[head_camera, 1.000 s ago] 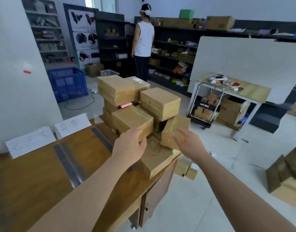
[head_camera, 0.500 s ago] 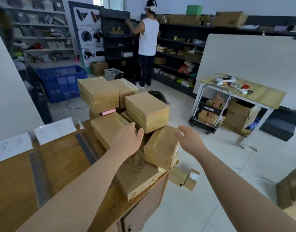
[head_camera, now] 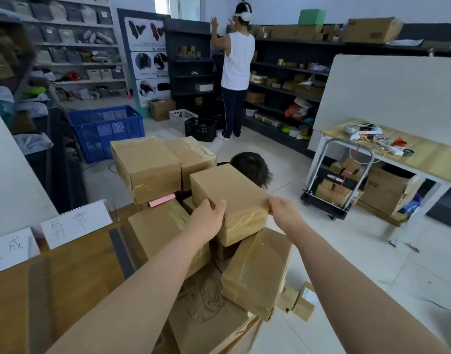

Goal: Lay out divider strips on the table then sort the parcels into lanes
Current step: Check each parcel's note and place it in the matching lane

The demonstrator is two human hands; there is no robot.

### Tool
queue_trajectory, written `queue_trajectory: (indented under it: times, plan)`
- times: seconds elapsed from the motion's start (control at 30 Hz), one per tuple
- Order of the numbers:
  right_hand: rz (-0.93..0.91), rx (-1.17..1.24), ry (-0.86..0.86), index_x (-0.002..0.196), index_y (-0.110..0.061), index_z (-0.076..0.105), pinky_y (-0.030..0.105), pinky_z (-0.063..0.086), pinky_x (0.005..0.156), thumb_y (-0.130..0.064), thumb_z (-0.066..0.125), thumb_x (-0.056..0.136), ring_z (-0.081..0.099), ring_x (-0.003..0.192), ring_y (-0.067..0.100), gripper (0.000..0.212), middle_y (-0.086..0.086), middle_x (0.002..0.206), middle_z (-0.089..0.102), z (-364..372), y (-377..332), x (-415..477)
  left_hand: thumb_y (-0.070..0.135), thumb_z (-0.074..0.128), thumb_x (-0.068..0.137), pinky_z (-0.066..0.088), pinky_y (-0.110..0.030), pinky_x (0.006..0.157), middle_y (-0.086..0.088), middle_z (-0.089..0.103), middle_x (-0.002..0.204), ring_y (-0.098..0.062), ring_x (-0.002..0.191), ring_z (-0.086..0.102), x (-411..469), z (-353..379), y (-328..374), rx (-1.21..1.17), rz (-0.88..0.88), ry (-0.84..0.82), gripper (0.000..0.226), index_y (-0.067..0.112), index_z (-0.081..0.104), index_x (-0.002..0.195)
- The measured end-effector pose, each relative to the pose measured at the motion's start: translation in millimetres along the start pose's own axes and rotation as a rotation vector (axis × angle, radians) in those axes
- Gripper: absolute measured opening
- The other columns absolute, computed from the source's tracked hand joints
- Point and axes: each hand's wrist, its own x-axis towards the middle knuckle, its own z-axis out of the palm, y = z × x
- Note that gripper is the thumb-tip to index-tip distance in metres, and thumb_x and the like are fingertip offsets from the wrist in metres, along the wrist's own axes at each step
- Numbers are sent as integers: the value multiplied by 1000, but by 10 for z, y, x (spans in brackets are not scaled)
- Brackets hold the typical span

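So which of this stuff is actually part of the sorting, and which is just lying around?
In the job:
top parcel, gripped by left hand and right hand
parcel pile
divider strips
paper signs

Lying about:
blue crate
trolley
side table
small boxes on the floor

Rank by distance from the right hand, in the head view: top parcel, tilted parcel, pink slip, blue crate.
1. top parcel: gripped at its right corner by the right hand.
2. tilted parcel: just below the hand.
3. pink slip: to the left, past the top parcel.
4. blue crate: farthest, back left.
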Motion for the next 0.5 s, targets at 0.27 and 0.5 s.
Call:
queue_trajectory:
  times: [0.27,0.5]
  plan:
    - [-30,383,-249,100,-20,72,40,55,76,-23,58,94,65,94,21,15,5,103,71,-105,-45,174,47,49,98,48,-47,101,5,58,126,-19,115,57,-105,69,-37,-449,-72,130,52,21,39,142]
    - [36,625,-666,127,-3,58,45,49,98,-33,83,66,62,112,30,72,17,122,65,-83,-315,62,49,48,98,57,-27,71,24,50,108,0,91,55,-616,-11,-67,-642,-58,306,61,40,20,151]
